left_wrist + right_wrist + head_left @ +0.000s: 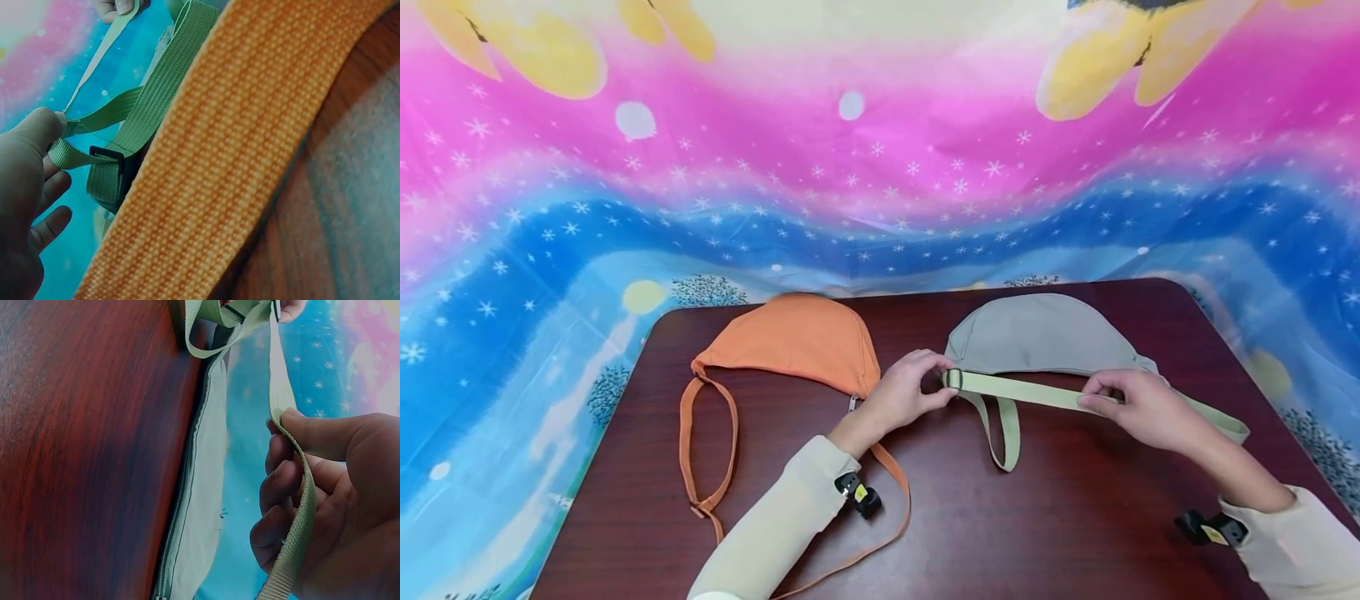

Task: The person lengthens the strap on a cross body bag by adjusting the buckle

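Note:
A grey waist bag point(1045, 333) lies on the table, its pale green webbing strap point(1026, 390) stretched along its near side. At the strap's left end, beside a dark slider buckle point(954, 379), my left hand point(898, 396) pinches the webbing between thumb and fingertip. Farther right, my right hand point(1138, 408) pinches the same strap, thumb on top. Past that grip, the webbing hangs down across the palm in the right wrist view. A loose loop of strap dangles below the left fingers. Another black buckle point(107, 156) shows on the green webbing in the left wrist view.
An orange waist bag point(805, 337) lies at the left of the dark wooden table point(1037, 517). Its orange strap point(730, 425) loops toward the near edge, passing under my left forearm and close across the left wrist view. A printed cloth point(880, 167) hangs behind.

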`<action>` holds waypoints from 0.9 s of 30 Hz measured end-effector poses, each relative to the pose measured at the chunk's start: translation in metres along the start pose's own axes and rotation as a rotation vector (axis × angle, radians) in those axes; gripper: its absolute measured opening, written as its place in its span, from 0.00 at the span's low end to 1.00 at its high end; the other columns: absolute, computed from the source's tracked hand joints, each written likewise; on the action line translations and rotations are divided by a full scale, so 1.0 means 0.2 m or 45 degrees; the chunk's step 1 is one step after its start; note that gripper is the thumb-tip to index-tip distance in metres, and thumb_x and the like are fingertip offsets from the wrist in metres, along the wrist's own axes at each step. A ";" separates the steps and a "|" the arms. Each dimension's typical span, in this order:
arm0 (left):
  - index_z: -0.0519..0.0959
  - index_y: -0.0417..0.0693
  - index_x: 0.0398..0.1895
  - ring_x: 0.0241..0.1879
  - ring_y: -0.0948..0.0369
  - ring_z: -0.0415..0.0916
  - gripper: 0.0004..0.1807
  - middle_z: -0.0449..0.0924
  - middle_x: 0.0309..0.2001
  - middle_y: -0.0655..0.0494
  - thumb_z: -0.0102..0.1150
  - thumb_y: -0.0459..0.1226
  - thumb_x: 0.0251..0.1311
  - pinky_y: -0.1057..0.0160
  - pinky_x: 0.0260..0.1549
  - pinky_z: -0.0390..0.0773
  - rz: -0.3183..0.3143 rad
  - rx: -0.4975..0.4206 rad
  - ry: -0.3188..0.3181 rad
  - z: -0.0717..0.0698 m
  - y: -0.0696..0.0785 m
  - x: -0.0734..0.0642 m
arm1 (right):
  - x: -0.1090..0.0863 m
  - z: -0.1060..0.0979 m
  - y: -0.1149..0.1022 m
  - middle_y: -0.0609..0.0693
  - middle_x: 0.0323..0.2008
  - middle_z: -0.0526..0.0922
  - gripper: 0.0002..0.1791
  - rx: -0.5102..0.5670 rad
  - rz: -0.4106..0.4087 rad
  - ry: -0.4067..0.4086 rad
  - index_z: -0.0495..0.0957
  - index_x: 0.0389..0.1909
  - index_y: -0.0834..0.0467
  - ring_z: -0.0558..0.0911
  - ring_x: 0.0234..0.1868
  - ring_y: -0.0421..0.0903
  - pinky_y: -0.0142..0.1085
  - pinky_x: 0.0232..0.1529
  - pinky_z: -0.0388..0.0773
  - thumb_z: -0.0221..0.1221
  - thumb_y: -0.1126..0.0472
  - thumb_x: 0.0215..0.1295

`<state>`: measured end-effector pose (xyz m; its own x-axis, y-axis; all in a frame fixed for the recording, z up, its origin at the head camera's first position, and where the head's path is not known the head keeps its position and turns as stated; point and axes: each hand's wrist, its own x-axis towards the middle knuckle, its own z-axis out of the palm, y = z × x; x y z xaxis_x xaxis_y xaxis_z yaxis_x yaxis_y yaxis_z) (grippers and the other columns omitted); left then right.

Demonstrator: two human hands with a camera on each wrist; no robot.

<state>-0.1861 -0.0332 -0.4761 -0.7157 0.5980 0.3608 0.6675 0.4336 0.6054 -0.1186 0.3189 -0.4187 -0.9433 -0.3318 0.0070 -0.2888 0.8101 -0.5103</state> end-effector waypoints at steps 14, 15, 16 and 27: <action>0.80 0.50 0.49 0.45 0.60 0.80 0.18 0.80 0.43 0.58 0.75 0.42 0.59 0.65 0.47 0.78 0.026 0.019 -0.124 0.01 0.01 -0.02 | -0.05 0.02 0.00 0.39 0.26 0.78 0.05 0.100 -0.025 -0.153 0.82 0.33 0.46 0.71 0.26 0.35 0.32 0.30 0.67 0.64 0.56 0.70; 0.80 0.50 0.49 0.45 0.61 0.79 0.18 0.80 0.43 0.59 0.75 0.43 0.58 0.66 0.48 0.78 0.024 0.026 -0.134 0.01 0.01 -0.02 | -0.05 0.02 0.00 0.39 0.26 0.78 0.05 0.112 -0.038 -0.167 0.81 0.33 0.46 0.71 0.26 0.35 0.32 0.30 0.67 0.64 0.56 0.71; 0.80 0.50 0.49 0.45 0.62 0.79 0.19 0.80 0.44 0.59 0.75 0.44 0.58 0.66 0.48 0.77 0.024 0.027 -0.144 0.01 0.01 -0.02 | -0.06 0.03 0.00 0.38 0.26 0.77 0.05 0.123 -0.053 -0.180 0.81 0.33 0.46 0.71 0.26 0.35 0.32 0.30 0.67 0.64 0.56 0.71; 0.80 0.41 0.53 0.41 0.62 0.79 0.16 0.81 0.44 0.54 0.63 0.41 0.70 0.67 0.42 0.78 -0.275 -0.124 -0.032 0.00 0.00 0.02 | -0.11 0.07 0.02 0.35 0.25 0.75 0.06 0.226 -0.190 -0.290 0.79 0.32 0.47 0.72 0.25 0.33 0.32 0.26 0.69 0.64 0.60 0.70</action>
<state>-0.1894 -0.0294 -0.4749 -0.8334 0.5156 0.1988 0.4758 0.4866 0.7327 -0.0971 0.3220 -0.4333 -0.8261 -0.5565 -0.0893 -0.3692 0.6541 -0.6602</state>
